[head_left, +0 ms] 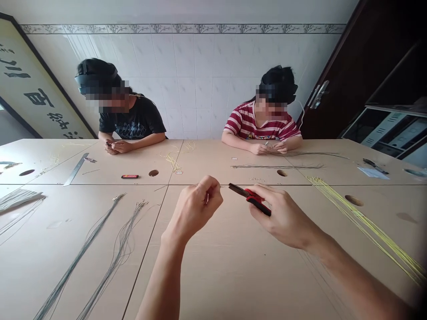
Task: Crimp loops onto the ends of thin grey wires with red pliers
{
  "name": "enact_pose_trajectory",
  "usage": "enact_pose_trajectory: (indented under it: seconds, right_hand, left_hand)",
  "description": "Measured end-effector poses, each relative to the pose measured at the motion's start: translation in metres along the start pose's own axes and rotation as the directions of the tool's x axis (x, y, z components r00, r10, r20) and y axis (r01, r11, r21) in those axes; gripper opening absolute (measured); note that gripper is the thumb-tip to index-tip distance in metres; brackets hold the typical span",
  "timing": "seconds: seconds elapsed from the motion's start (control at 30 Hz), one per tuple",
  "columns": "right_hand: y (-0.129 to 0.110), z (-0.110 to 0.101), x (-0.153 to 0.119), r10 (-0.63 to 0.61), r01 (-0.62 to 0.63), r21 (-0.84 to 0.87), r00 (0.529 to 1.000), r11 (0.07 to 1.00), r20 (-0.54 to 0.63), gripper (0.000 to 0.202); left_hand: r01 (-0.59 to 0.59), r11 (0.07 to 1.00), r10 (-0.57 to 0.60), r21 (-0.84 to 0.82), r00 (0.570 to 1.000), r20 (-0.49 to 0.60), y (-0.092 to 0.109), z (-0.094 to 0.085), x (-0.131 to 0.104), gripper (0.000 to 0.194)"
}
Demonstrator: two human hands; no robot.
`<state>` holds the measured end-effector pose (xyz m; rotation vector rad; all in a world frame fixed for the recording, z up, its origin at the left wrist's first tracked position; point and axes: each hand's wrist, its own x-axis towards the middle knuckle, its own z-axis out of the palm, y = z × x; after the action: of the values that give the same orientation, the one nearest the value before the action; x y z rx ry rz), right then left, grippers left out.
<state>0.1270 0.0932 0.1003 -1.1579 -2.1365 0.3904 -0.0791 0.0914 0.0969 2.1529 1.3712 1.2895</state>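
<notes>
My right hand [283,213] grips a pair of pliers [255,201] with red and black handles, its dark jaws pointing left. Just left of the jaw tip is my left hand [196,204], its thumb and fingers pinched together. A tiny thin end sticks out from that pinch toward the pliers, too small to name. The jaws and the left fingertips are a short gap apart. Both hands are raised over the near part of the table [227,275]. Faint thin strands [316,271] pass beneath my right forearm.
Two bundles of grey cords [83,249] lie left; yellow cords [360,222] lie right. Across the table sit a person in black [140,118] and a person in stripes [245,120], both handling small things. A metal ruler [76,169] and round table holes [354,200] also show.
</notes>
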Motion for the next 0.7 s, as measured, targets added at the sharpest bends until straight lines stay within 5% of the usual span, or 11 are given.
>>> enact_pose_trajectory:
  seconds: [0.7]
  right_hand:
    - [0.0013, -0.0067, -0.0044, -0.035, 0.038, -0.09, 0.999, 0.995, 0.035, 0.012]
  left_hand:
    - [-0.066, 0.995, 0.061, 0.068, 0.995, 0.079, 0.003, 0.0062, -0.0008, 0.011]
